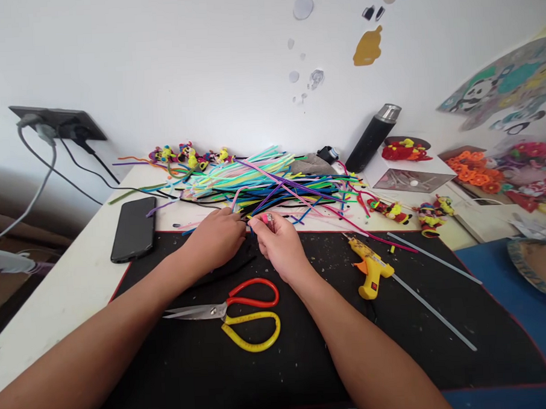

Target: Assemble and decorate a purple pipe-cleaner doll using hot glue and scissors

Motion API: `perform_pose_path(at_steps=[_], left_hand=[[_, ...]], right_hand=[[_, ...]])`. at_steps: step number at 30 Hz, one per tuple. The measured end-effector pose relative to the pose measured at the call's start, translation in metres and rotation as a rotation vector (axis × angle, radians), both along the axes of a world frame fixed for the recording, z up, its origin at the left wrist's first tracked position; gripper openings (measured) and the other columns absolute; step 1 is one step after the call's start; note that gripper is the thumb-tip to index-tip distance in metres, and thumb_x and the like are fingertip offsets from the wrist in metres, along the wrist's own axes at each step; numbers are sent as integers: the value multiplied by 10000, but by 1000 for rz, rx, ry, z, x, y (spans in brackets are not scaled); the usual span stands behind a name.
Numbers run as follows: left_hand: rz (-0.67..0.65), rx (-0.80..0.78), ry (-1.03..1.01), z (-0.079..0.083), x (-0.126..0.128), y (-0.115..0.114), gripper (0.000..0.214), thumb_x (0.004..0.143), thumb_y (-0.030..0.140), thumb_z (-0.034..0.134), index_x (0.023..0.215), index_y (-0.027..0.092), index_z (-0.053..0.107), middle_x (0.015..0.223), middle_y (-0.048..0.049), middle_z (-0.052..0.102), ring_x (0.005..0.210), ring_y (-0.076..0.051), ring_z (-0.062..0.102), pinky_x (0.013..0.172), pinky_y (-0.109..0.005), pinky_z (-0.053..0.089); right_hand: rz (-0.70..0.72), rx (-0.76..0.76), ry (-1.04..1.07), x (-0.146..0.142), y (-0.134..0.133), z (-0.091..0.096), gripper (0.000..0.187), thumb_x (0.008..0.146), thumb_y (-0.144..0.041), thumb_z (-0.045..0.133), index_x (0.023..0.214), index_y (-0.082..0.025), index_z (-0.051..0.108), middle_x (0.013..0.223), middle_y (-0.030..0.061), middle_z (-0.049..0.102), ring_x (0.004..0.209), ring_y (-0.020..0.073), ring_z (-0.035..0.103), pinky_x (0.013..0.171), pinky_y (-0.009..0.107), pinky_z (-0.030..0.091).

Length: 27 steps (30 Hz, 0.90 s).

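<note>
1. Two bare hands meet over the far edge of a black mat [316,359], fingertips close together.
2. Right hand [281,243]: thumb and fingers drawn together at a small pink bit [265,218]; can't tell if it's gripped.
3. Left hand [220,234]: fingers curled downward, tips hidden; can't tell what they hold, if anything.
4. Fuzzy stems [249,175], many colors: loose heap just beyond both hands, nearest ends right by the fingers.
5. Scissors [217,311]: nearer the wearer than the grip, blades pointing left, one red loop, one yellow.
6. Yellow glue gun [370,269]: on mat, right of right hand; translucent glue stick [441,315] extends from its back.
7. Phone [133,230]: left of left hand, dark screen.
8. Small figures [430,219]: far right of grip, past glue gun.
9. Black flask [372,138]: beyond grip, off to the right.
</note>
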<state>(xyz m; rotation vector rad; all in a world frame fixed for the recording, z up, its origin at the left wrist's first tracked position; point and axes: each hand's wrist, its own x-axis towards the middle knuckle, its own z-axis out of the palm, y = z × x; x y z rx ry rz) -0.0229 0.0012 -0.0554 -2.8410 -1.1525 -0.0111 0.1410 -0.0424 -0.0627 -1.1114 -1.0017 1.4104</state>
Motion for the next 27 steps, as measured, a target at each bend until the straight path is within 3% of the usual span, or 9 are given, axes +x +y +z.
perform_pose_path(at_steps=[5, 13, 21, 27], left_hand=[[20, -46, -83, 5, -5, 6, 195, 929, 171, 567, 882, 171, 756, 865, -137, 744, 894, -310, 664, 824, -416, 467], [166, -157, -488, 46, -19, 12, 239, 959, 367, 561, 829, 217, 694, 841, -33, 711, 826, -229, 633, 736, -339, 438], [101, -147, -529, 50, -16, 5, 200, 959, 327, 563, 837, 220, 679, 858, -27, 709, 860, -223, 636, 799, -342, 451], [141, -167, -603, 55, -19, 4, 229, 962, 379, 574, 831, 223, 680, 823, -20, 687, 836, -218, 620, 752, -326, 439]], right_hand=[[-3, -14, 7, 0, 0, 0, 312, 840, -487, 764, 857, -231, 585, 560, -108, 392, 440, 81, 285, 422, 230, 192], [-4, -26, 0, 1, 0, 0, 362, 812, -531, 795, 846, -233, 592, 560, -105, 387, 440, 84, 286, 422, 230, 199], [14, -41, 86, -1, -1, 5, 356, 799, -503, 793, 835, -228, 569, 548, -121, 351, 425, 66, 246, 412, 224, 150], [49, -122, 252, 2, 0, 9, 366, 761, -463, 818, 944, -184, 667, 535, -137, 337, 405, 44, 206, 422, 220, 83]])
